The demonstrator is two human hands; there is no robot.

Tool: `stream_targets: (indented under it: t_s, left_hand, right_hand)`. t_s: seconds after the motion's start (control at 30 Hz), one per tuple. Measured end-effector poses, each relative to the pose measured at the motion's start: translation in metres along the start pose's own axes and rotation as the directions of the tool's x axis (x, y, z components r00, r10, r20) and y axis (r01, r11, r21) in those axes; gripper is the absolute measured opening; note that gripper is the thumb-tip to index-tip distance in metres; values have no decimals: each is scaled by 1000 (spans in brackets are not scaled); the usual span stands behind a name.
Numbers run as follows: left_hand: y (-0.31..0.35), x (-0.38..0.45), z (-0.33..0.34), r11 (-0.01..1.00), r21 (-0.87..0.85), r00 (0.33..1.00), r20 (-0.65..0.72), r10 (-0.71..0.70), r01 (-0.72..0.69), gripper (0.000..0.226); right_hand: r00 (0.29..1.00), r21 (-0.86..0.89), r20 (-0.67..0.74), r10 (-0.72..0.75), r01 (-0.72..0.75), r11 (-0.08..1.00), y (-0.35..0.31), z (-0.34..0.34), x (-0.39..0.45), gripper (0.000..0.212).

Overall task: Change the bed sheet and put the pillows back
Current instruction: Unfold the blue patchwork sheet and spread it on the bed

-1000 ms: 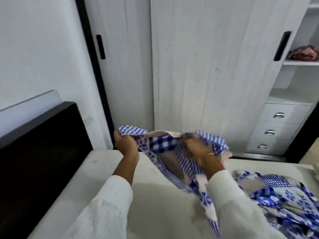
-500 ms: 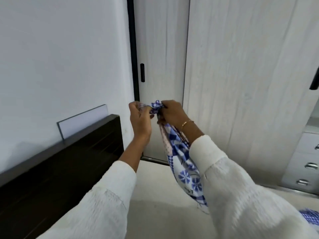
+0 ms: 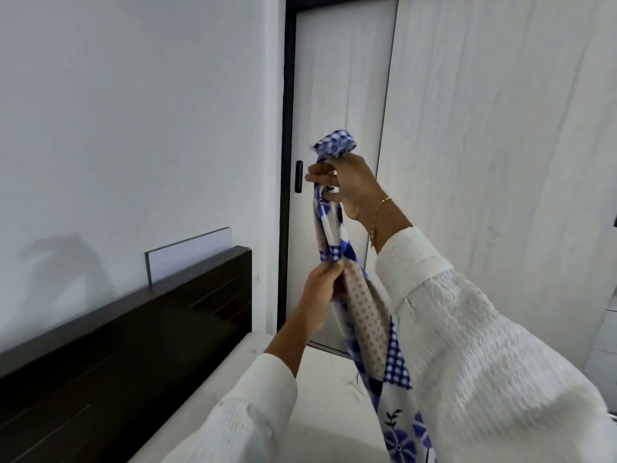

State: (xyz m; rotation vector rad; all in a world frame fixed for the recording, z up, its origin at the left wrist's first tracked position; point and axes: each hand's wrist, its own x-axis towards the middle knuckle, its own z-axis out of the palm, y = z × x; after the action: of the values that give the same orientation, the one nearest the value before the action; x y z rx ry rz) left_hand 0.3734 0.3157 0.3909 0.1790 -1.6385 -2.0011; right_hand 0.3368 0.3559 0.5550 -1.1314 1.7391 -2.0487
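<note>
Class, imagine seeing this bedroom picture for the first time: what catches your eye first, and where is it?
The blue-and-white patterned sheet hangs mid-frame before the pale wardrobe door, gripped high by the right hand and lower by the left hand. A dark headboard runs along the lower left.

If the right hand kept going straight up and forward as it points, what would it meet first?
Probably the white wardrobe door behind it. The right hand grips the blue patterned sheet, and nothing shows in between, though depth is unclear.

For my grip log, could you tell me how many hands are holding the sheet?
2: the right hand grips the sheet high near its bunched end; the left hand pinches it lower down.
</note>
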Motion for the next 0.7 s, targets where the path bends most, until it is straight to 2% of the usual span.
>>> stream_targets:
  t_s: [0.07, 0.13, 0.23, 0.33, 0.37, 0.47, 0.6, 0.7]
  left_hand:
    - [-7, -3, -9, 993, -113, 999, -30, -23, 19, 28]
    - [-11, -4, -19, 997, -69, 994, -108, 13, -21, 29]
    - [-12, -10, -22, 986, 122, 991, -50, 122, -115, 19]
    - [-23, -17, -14, 872, 470, 991, 60, 120, -134, 10]
    - [-28, -19, -11, 859, 495, 991, 48, 126, -133, 10]
    - [-39, -28, -4, 913, 394, 987, -75, 145, -105, 10]
    - [-52, -32, -2, 874, 481, 989, -82, 125, -70, 27]
    - [-56, -33, -1, 890, 454, 978, -168, 121, -32, 19]
  right_hand:
    - [999, 41, -29, -26, 27, 999, -2, -9, 1, 22]
    - [997, 87, -58, -45, 50, 995, 0, -17, 1, 21]
    - [998, 171, -30, -49, 53, 984, 5, -20, -3, 21]
    - [997, 235, -3, -71, 70, 969, 8, -11, -7, 21]
    - [997, 255, 2, -78, 75, 964, 9, -8, -8, 20]
    - [995, 295, -7, -96, 94, 951, 9, -6, -12, 19]
    - [996, 317, -4, -94, 90, 944, 11, -10, -21, 20]
    - [996, 320, 2, -90, 84, 944, 16, -10, -29, 21]
